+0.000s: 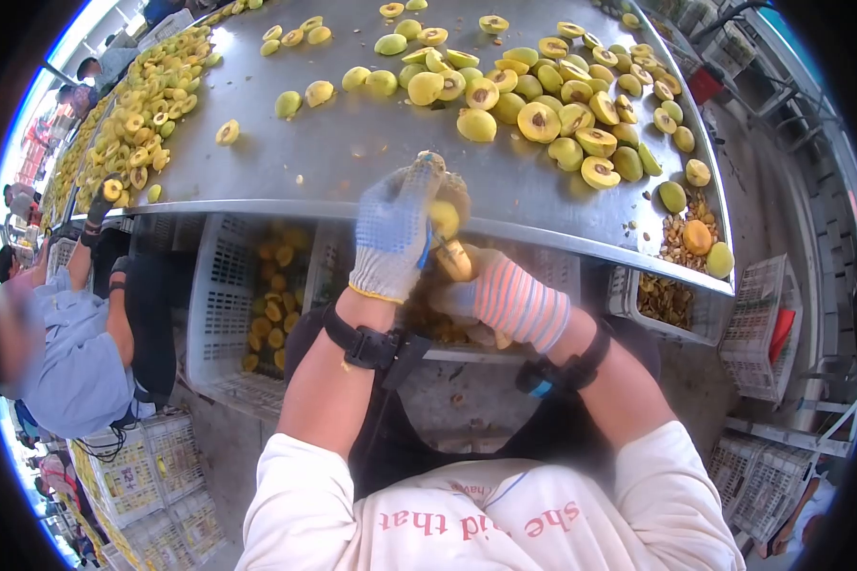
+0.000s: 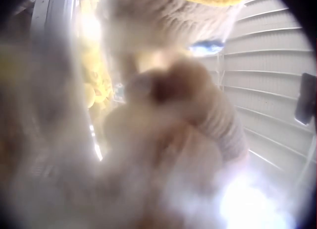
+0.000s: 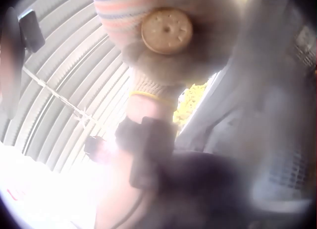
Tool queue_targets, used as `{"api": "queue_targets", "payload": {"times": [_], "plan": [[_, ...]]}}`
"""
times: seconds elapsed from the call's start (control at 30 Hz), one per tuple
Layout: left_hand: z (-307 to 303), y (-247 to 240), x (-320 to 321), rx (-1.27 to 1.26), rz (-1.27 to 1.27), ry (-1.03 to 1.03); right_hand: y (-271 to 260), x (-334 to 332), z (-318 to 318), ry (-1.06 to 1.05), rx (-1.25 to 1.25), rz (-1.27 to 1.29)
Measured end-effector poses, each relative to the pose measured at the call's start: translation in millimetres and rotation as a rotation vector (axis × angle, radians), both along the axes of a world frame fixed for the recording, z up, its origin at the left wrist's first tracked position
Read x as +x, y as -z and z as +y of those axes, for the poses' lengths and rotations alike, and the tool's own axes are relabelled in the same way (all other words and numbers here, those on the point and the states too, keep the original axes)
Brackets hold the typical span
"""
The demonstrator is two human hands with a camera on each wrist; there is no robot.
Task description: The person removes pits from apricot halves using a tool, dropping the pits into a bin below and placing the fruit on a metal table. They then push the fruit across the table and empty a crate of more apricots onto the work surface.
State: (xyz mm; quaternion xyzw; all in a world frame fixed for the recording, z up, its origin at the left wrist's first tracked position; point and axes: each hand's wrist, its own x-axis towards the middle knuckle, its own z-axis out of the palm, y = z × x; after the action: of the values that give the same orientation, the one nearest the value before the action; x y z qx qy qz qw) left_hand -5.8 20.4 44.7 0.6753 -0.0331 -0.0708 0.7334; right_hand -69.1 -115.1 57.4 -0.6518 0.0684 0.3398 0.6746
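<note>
My left hand point(image 1: 390, 224), in a blue-and-white knitted glove, holds a yellow-green stone fruit point(image 1: 443, 219) just over the table's front edge. Close beside it on the right, my right hand point(image 1: 519, 297) in a striped glove grips a tool with a round wooden handle. The handle's butt end point(image 3: 167, 31) pokes out of the fist in the right wrist view. The tool's working end is hidden between the hands, so I cannot tell its kind. Gloved fingers in the left wrist view are badly blurred.
On the metal table point(image 1: 286, 162) lie many halved fruits point(image 1: 538, 122), with a big heap point(image 1: 143, 124) at the left. Fruit stones point(image 1: 681, 238) gather at the right corner. Crates point(image 1: 221, 295) stand under the front edge. Another person point(image 1: 71, 333) sits at the left.
</note>
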Motion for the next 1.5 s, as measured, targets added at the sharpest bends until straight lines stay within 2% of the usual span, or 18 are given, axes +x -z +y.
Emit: {"api": "queue_targets", "payload": {"times": [0.1, 0.17, 0.37, 0.47, 0.5, 0.53, 0.6, 0.63, 0.67, 0.73, 0.77, 0.83, 0.87, 0.93, 1.07, 1.33, 1.43, 1.5], "plan": [[-0.2, 14.9, 9.6, -0.029, 0.010, 0.070, 7.1, -5.8, -4.8, 0.037, 0.226, 0.098], [-3.2, 21.8, 16.4, -0.222, 0.270, 0.101, 4.3, -5.7, -7.3, 0.022, 0.219, 0.102], [-7.2, 14.4, 6.4, -0.783, 0.514, 0.430, 17.9, -15.9, -30.6, -0.117, 0.493, 0.125], [-0.7, 13.9, 0.7, -0.710, 0.427, 0.178, 12.9, -23.8, -49.6, -0.130, 0.431, 0.102], [17.8, 1.6, 0.1, -0.611, 0.369, 0.195, 0.8, -20.4, -54.1, -0.250, 0.073, 0.067], [32.3, -7.2, -1.5, -0.539, 0.317, 0.065, -4.9, -20.9, -47.8, -0.460, -0.554, -0.358], [78.1, -20.3, 1.0, -0.181, 0.064, -0.058, 21.7, -23.4, -59.8, -0.676, -1.104, -0.479], [105.1, -28.0, 0.7, 0.362, -0.309, -0.033, 13.2, -24.2, -65.6, -0.646, -1.106, -0.528], [140.8, -17.4, 14.8, 0.400, 0.010, -0.113, 2.2, -26.5, -69.8, -0.632, -1.092, -0.583], [169.8, -27.6, 7.9, 1.190, -0.614, -0.235, -15.4, -20.2, -77.2, -0.549, -1.278, -0.787], [164.0, -44.1, -5.7, 1.095, -0.437, -0.227, 8.6, 4.4, -92.8, -0.377, -1.070, -1.244], [163.3, -39.7, -14.1, 1.064, -0.587, -0.341, -19.2, 60.7, -65.6, -0.212, -1.095, -0.948], [151.7, -54.6, -20.3, 1.013, -0.484, -0.205, -10.9, 98.5, -60.2, -0.201, -1.195, -0.868], [128.1, -52.9, -28.3, 0.669, -0.273, -0.113, 5.1, 159.1, -51.3, -0.213, -1.412, -0.835], [115.1, -30.9, -27.5, 0.544, -0.215, -0.010, 86.5, 226.4, -53.9, -0.296, -1.513, -0.965], [146.9, -43.9, -51.6, 0.492, -0.119, -0.094, 87.5, 205.9, -77.9, -0.096, -1.444, -0.780], [143.8, -46.8, -61.9, 0.345, -0.078, -0.129, 51.2, 168.6, -63.6, -0.133, -1.521, -0.642], [140.3, -40.8, -60.6, 0.189, -0.045, -0.133, 96.1, 202.9, -100.3, -0.168, -1.564, -0.753]]}}
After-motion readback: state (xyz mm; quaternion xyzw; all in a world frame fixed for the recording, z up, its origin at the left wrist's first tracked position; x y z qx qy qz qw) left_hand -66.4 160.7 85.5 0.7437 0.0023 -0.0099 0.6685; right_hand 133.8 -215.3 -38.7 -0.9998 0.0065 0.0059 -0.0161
